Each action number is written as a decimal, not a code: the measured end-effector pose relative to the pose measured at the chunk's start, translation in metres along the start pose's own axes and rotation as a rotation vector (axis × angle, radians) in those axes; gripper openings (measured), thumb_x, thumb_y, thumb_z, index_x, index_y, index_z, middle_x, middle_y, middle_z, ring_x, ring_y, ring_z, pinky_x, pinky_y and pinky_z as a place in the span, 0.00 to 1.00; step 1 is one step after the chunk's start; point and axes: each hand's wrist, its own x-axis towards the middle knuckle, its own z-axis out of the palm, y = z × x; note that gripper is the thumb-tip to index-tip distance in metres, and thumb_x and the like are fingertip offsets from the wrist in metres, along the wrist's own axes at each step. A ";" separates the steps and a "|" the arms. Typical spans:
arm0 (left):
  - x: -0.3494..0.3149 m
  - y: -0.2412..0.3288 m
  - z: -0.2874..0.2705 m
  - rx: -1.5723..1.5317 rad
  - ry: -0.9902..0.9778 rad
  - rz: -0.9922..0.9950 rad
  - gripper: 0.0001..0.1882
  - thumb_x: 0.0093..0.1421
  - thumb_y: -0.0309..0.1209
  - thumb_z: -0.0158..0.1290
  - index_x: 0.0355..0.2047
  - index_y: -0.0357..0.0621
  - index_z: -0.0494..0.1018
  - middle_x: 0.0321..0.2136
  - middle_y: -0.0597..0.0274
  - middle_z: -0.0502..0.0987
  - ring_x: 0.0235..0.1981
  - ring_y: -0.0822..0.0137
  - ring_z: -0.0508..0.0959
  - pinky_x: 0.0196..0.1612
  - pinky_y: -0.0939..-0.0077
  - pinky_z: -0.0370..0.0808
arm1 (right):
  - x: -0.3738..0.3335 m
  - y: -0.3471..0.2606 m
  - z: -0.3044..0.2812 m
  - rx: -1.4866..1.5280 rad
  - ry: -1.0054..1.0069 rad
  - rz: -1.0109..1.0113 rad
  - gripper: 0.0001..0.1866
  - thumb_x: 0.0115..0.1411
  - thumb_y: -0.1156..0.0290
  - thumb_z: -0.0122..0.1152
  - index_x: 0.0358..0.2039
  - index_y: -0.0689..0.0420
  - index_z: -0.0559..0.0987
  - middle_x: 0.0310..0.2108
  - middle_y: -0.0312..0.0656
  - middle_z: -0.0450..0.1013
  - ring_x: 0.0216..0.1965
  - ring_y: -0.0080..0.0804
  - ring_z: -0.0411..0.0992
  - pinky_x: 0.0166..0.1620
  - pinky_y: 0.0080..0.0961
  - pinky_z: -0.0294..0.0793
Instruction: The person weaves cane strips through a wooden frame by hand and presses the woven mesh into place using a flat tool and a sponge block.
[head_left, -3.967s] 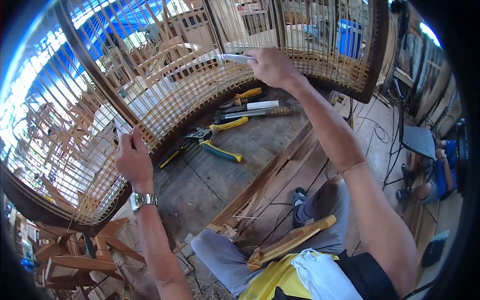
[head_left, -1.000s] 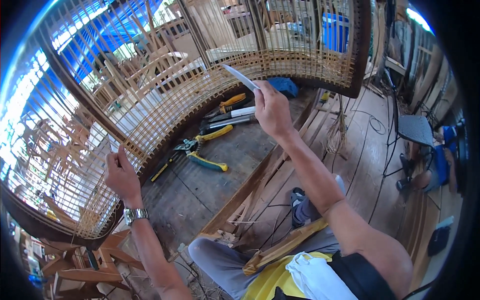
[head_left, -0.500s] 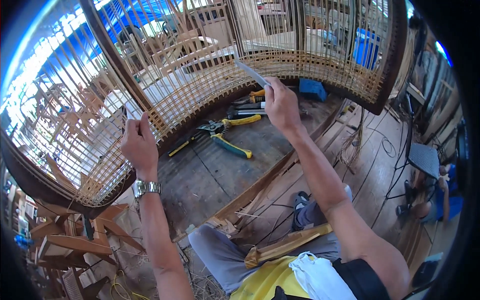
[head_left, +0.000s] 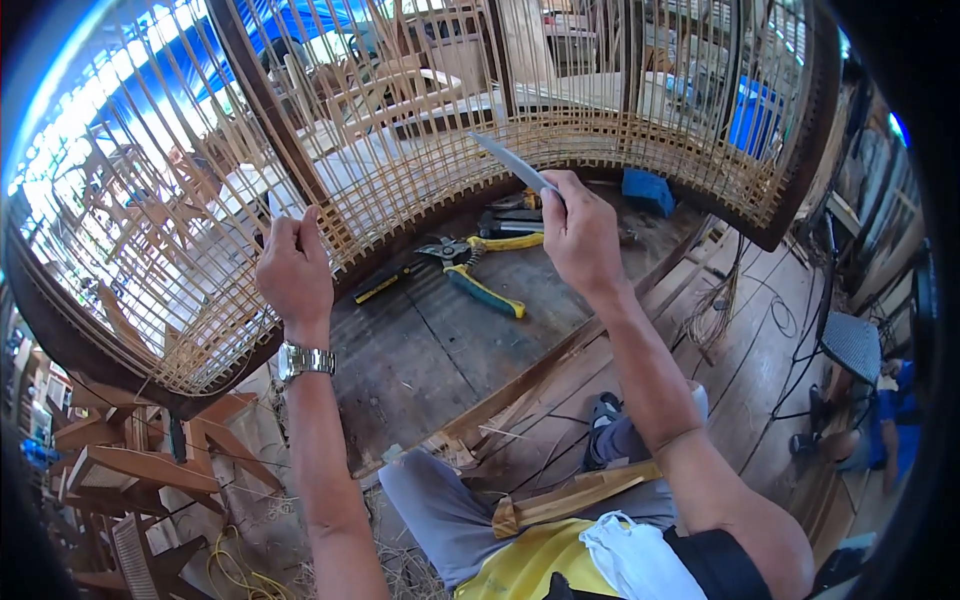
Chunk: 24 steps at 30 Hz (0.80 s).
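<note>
A curved panel of woven cane strips in a dark wooden frame stands before me. My right hand is closed around a knife; its handle is hidden in my fist and its grey blade points up and left, in front of the cane. At the left part of the weave, my left hand is closed, thumb up, on a pale, flat, blade-like piece that shows above the fingers. What lies inside that grip is mostly hidden.
Yellow-and-green pruning shears, a yellow-and-black tool and a blue block lie on the worn board below the weave. Wooden chair parts stand at lower left. Wire coils lie on the floor, with a person at far right.
The whole view has shifted slightly, moving the scene to the right. My left hand has risen a little along the weave. My right hand, with the knife, has come slightly nearer to me.
</note>
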 end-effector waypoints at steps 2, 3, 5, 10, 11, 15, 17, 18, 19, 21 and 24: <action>0.000 0.000 -0.001 -0.021 -0.029 -0.039 0.21 0.69 0.42 0.62 0.25 0.44 0.70 0.16 0.58 0.71 0.17 0.54 0.72 0.23 0.59 0.67 | 0.002 -0.002 0.004 -0.006 -0.035 -0.049 0.10 0.71 0.75 0.54 0.49 0.62 0.78 0.38 0.57 0.80 0.41 0.59 0.80 0.43 0.48 0.78; 0.000 0.000 -0.001 -0.025 -0.011 -0.020 0.21 0.69 0.42 0.62 0.25 0.44 0.70 0.16 0.58 0.71 0.17 0.54 0.72 0.23 0.59 0.67 | 0.001 -0.003 0.004 -0.009 -0.040 -0.015 0.10 0.71 0.74 0.54 0.49 0.62 0.78 0.38 0.57 0.80 0.40 0.59 0.80 0.42 0.49 0.77; 0.000 0.001 -0.002 -0.031 0.028 0.019 0.21 0.69 0.43 0.62 0.25 0.44 0.70 0.15 0.58 0.71 0.16 0.54 0.71 0.23 0.59 0.66 | 0.000 -0.005 0.002 -0.002 -0.048 0.015 0.09 0.71 0.74 0.54 0.48 0.62 0.78 0.37 0.57 0.79 0.39 0.59 0.80 0.42 0.49 0.77; 0.001 0.001 -0.002 -0.044 0.023 -0.022 0.21 0.69 0.43 0.62 0.25 0.44 0.70 0.15 0.58 0.71 0.16 0.55 0.71 0.23 0.59 0.66 | -0.005 -0.013 0.002 0.077 -0.037 0.038 0.09 0.71 0.74 0.54 0.47 0.62 0.77 0.35 0.58 0.79 0.38 0.61 0.79 0.41 0.49 0.76; 0.001 0.001 -0.002 -0.047 0.026 -0.021 0.21 0.69 0.43 0.62 0.25 0.44 0.70 0.15 0.58 0.71 0.16 0.55 0.71 0.23 0.59 0.66 | -0.003 -0.014 0.008 0.073 -0.047 0.033 0.09 0.71 0.74 0.54 0.47 0.62 0.77 0.35 0.59 0.79 0.38 0.61 0.79 0.41 0.49 0.76; 0.001 0.001 -0.001 -0.056 0.027 -0.024 0.21 0.69 0.43 0.62 0.25 0.44 0.70 0.15 0.58 0.71 0.16 0.55 0.71 0.22 0.59 0.66 | 0.008 -0.014 0.031 0.106 -0.137 0.075 0.09 0.71 0.74 0.55 0.48 0.63 0.77 0.35 0.59 0.79 0.39 0.62 0.79 0.41 0.49 0.77; 0.001 0.000 -0.001 -0.059 0.051 0.006 0.21 0.69 0.43 0.62 0.25 0.44 0.70 0.15 0.59 0.70 0.16 0.55 0.71 0.22 0.60 0.66 | 0.005 -0.013 0.028 0.101 -0.091 0.017 0.09 0.71 0.74 0.56 0.48 0.63 0.77 0.35 0.58 0.79 0.39 0.61 0.79 0.41 0.49 0.77; 0.001 0.000 -0.001 -0.050 0.044 -0.004 0.21 0.69 0.43 0.62 0.25 0.44 0.70 0.15 0.59 0.71 0.16 0.54 0.71 0.22 0.59 0.66 | 0.002 -0.012 0.022 0.099 -0.075 0.006 0.09 0.71 0.74 0.56 0.47 0.63 0.77 0.35 0.58 0.79 0.39 0.61 0.79 0.41 0.49 0.77; 0.001 -0.001 0.000 -0.046 0.030 -0.013 0.21 0.69 0.43 0.62 0.25 0.44 0.70 0.15 0.58 0.71 0.16 0.54 0.71 0.22 0.59 0.66 | -0.001 -0.011 0.015 0.097 -0.067 0.018 0.09 0.70 0.75 0.56 0.47 0.63 0.77 0.35 0.58 0.79 0.39 0.61 0.79 0.41 0.48 0.77; -0.001 -0.003 0.001 -0.059 0.006 -0.034 0.21 0.69 0.43 0.62 0.25 0.44 0.70 0.16 0.58 0.72 0.16 0.54 0.72 0.23 0.59 0.67 | -0.004 -0.009 0.000 0.087 -0.040 0.022 0.08 0.70 0.75 0.56 0.47 0.63 0.78 0.35 0.58 0.80 0.39 0.60 0.80 0.41 0.48 0.78; -0.004 -0.006 0.002 -0.057 -0.015 -0.057 0.21 0.69 0.43 0.62 0.25 0.44 0.71 0.17 0.57 0.73 0.17 0.53 0.73 0.23 0.59 0.68 | 0.006 -0.006 -0.009 0.045 0.064 -0.001 0.08 0.70 0.75 0.55 0.46 0.62 0.78 0.34 0.57 0.79 0.38 0.60 0.79 0.39 0.49 0.77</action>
